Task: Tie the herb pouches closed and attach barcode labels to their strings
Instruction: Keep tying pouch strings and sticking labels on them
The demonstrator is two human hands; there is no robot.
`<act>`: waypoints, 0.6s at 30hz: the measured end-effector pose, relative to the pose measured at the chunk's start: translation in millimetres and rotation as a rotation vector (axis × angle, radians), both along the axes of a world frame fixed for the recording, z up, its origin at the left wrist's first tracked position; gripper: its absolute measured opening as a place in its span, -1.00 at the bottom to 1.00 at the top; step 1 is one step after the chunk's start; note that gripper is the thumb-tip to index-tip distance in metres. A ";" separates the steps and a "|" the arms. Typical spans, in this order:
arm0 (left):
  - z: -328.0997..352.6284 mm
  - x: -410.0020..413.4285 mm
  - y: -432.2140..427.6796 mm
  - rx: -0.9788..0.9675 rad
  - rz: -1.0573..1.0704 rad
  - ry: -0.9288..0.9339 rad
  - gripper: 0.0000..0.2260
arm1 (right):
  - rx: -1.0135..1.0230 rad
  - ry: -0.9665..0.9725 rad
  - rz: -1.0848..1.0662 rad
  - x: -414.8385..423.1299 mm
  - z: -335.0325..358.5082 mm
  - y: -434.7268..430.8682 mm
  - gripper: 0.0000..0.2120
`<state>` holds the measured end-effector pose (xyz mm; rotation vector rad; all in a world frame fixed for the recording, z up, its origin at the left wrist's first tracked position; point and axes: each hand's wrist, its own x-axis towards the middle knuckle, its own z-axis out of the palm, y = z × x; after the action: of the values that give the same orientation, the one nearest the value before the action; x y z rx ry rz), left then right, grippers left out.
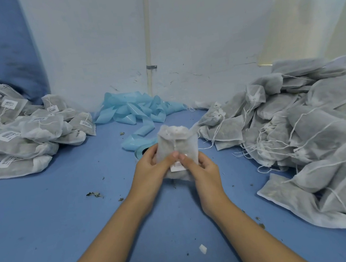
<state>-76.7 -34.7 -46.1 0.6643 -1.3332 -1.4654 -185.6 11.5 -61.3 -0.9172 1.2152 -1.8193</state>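
Note:
A white mesh herb pouch (176, 142) stands upright between both hands at the table's middle, its top gathered and its string running down the front. My left hand (150, 165) grips the pouch's left side. My right hand (200, 166) holds the right side, and both thumbs press a small white barcode label (177, 166) against the string low on the pouch. A roll of blue label backing (141, 150) lies just behind the pouch, partly hidden by it.
A heap of pouches bearing labels (23, 132) lies at the left. A larger heap of pouches with loose strings (302, 137) fills the right side. Crumpled blue backing strip (135, 110) sits by the back wall. Herb crumbs and a white paper scrap (203, 249) dot the blue table.

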 end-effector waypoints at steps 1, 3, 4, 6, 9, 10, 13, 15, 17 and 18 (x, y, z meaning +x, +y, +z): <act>-2.5 0.0 0.3 0.018 -0.040 -0.022 -0.85 | 0.003 -0.048 -0.014 -2.5 0.1 -0.4 -0.89; -6.2 -0.1 0.1 0.077 -0.107 -0.074 -0.84 | 0.005 -0.119 -0.029 -5.0 0.3 -0.8 -0.86; -7.7 0.3 -0.8 0.113 -0.123 -0.084 -0.85 | 0.009 -0.142 -0.030 -4.9 0.8 -0.8 -0.86; -9.4 1.7 -3.1 0.184 -0.150 -0.053 -0.88 | 0.012 -0.172 -0.023 -3.7 1.8 -1.4 -0.85; -6.8 5.0 -4.5 0.264 -0.219 0.006 -0.81 | 0.007 -0.238 0.007 -2.7 1.7 -0.7 -0.80; -6.3 5.3 -5.9 0.275 -0.230 0.004 -0.78 | 0.006 -0.254 0.009 -2.9 1.7 -0.7 -0.81; -3.7 7.3 -5.0 0.207 -0.226 -0.141 -0.81 | 0.001 -0.273 -0.014 -4.7 1.9 -1.0 -0.82; -2.3 6.5 -3.0 0.109 -0.182 -0.271 -0.78 | -0.002 -0.262 -0.028 -5.8 2.3 -1.6 -0.84; 3.5 5.4 -2.6 0.109 -0.075 -0.174 -0.76 | 0.020 -0.251 -0.031 -6.4 3.5 -1.8 -0.80; 9.3 6.7 -5.3 0.190 -0.021 0.022 -0.79 | 0.043 -0.245 -0.032 -6.3 4.6 -1.9 -0.76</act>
<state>-70.0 -40.0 -36.8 0.7552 -1.1964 -1.6259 -191.9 9.6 -56.7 -0.6323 1.1145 -1.8614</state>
